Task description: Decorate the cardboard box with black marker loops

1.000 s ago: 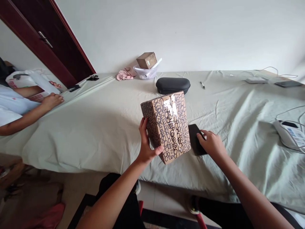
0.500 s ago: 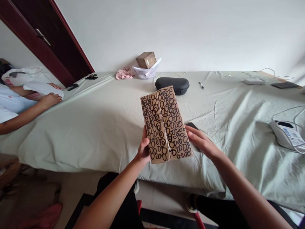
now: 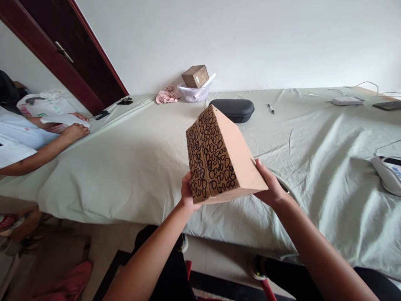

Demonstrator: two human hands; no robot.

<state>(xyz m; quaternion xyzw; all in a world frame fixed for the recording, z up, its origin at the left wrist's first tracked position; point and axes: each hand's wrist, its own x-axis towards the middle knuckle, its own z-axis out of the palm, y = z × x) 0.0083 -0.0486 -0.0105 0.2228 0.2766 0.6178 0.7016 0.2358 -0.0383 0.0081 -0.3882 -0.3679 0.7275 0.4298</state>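
Both my hands hold a brown cardboard box above the cloth-covered table. One taped face is covered with hand-drawn black loops; the side turned to the right is plain. My left hand grips the lower left edge, its thumb by the patterned face. At the lower right, my right hand is closed round the plain side, its other fingers hidden beneath. A dark flat object, mostly hidden, lies under my right hand. Just behind the box is a black zip case.
A pen lies right of the case. Near the wall stand a clear basin with a small carton and a pink cloth. A white corded device sits at right. At left, another person's hands hold white paper.
The box has turned in my hands, so its patterned face now points left and a plain side shows. My right hand has shifted right and round that side.
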